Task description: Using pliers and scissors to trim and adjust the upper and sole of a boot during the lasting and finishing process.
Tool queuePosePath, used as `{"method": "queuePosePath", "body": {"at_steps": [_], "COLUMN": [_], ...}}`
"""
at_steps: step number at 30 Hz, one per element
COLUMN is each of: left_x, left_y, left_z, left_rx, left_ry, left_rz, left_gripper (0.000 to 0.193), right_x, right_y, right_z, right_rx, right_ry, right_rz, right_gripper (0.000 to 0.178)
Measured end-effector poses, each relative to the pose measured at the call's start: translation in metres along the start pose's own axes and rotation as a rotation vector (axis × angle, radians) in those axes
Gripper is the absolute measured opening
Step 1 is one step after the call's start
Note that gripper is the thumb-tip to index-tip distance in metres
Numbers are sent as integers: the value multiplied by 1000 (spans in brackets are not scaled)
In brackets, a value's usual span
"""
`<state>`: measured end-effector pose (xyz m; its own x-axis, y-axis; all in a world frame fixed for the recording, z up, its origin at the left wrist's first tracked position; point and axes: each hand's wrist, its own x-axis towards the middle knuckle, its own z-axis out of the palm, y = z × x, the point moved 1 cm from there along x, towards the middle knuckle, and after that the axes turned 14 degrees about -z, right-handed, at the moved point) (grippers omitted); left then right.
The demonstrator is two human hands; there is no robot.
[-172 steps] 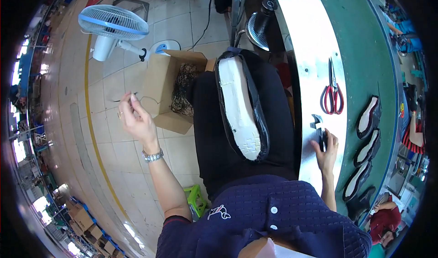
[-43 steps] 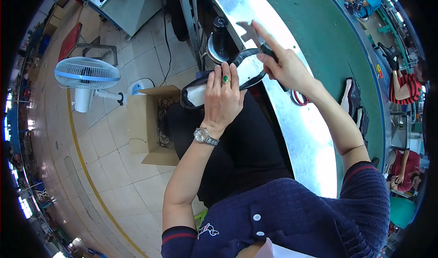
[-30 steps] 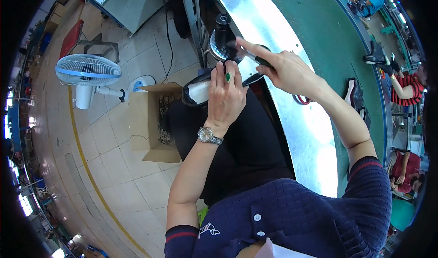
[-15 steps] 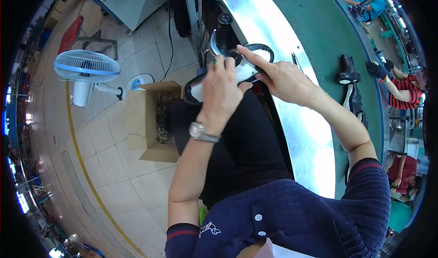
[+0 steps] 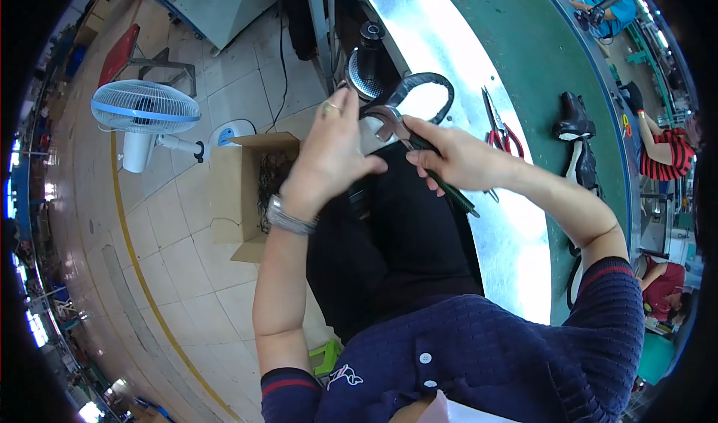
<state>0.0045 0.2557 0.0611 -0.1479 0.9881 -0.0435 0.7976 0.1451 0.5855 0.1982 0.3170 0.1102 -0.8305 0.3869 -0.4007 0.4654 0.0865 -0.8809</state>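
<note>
My right hand (image 5: 467,154) is closed round the green handles of a pair of pincers (image 5: 387,121), whose metal jaws point left. Just past the jaws lies a shoe part, a black rim round a white inside (image 5: 428,97), partly over the edge of the metal bench. A white portion of it shows beneath the jaws; the rest is hidden by my hands. My left hand (image 5: 325,157), with a watch on its wrist, is raised left of the pincers. Its thumb stands apart from the fingers, and I see nothing in it.
Red-handled pliers or scissors (image 5: 499,127) lie on the metal bench top (image 5: 508,243). Black shoes (image 5: 574,116) rest on the green belt (image 5: 516,41). Left of my legs stands an open cardboard box (image 5: 247,198), with a fan (image 5: 142,116) beyond. People work across the belt.
My left hand has come off the shoe part and moved left, its fingers spreading. My right hand has shifted slightly down and right, so the pincers and the red-handled tool now show plainly.
</note>
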Motion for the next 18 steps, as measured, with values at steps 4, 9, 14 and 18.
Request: {"method": "queuePosePath", "body": {"at_steps": [4,9,14,18], "left_x": [-17,-22,-19,-26], "left_y": [14,1,9,2], "left_z": [29,44,47,52], "left_rx": [164,345,517,514], "left_ry": [215,344,343,393], "left_rz": [76,132,165,176], "left_gripper": [71,64,60,56], "right_x": [-10,-8,13,11], "right_y": [8,-38,14,-13], "right_z": [1,-22,-3,-3], "right_rx": [-205,-726,-941,-852], "right_ry": [46,-33,311,307], "right_rz": [-69,-166,-245,-243], "right_gripper": [52,59,70,76]}}
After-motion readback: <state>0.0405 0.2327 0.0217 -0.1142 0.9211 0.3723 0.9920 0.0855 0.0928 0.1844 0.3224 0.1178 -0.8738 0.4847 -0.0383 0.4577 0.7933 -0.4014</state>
